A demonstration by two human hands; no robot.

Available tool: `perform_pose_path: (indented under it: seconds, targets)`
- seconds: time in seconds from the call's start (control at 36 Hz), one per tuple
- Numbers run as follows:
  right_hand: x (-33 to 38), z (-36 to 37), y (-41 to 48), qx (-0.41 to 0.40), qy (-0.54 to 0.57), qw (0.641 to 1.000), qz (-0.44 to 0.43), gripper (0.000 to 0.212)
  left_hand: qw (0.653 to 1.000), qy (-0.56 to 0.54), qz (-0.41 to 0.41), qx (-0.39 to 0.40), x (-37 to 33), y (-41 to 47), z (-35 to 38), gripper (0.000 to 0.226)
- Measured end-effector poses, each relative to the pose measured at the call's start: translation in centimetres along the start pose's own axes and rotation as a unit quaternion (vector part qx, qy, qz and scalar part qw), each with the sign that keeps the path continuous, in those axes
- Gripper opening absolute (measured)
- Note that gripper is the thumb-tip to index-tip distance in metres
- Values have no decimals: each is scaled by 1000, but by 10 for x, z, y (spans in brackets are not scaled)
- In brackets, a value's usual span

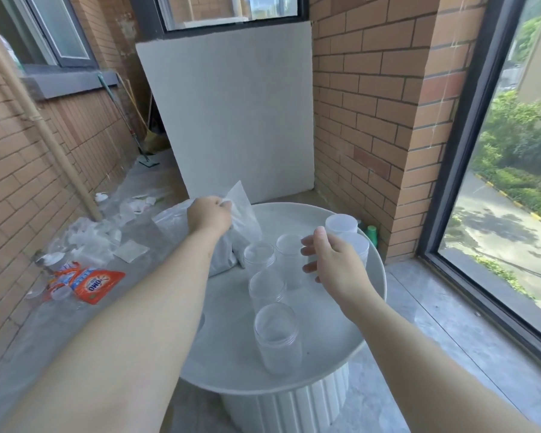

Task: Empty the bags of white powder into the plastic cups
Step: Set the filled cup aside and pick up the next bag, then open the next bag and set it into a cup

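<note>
On the white table (225,326) between brick walls (372,120): cups (277,332), left hand (208,214) tight round a bag (244,207), right hand (338,264) slack.

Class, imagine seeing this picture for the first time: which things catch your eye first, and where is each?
Two bare arms reaching in stand out first: the left hand grips a bag of white powder at the far left edge of the round table. The right hand hovers open by the clear cups standing mid-table. On the floor to the left lies a bright orange packet.
</note>
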State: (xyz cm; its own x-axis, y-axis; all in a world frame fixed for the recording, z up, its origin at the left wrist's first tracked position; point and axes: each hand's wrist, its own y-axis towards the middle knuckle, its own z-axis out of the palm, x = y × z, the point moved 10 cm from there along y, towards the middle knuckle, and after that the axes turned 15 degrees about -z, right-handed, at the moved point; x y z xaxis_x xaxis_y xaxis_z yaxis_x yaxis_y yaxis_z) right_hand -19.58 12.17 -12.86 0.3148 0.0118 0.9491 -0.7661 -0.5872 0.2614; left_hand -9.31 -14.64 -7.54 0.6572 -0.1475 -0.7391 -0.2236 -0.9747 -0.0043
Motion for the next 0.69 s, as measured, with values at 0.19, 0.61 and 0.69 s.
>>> perform_pose_path:
  seconds: [0.19,0.61,0.69]
  targets:
    - [29,-19,1,-39,23,998,-41,36,985,-67,140,-81,-67,-35,-51,27]
    - [142,-102,-49,-253,-115,899,-339,77,947,-51,303,96,-150,-165,-75,17]
    - [146,-103,-53,-225,-118,911,-325,82,939,-72,280,184,-137,-176,-50,19]
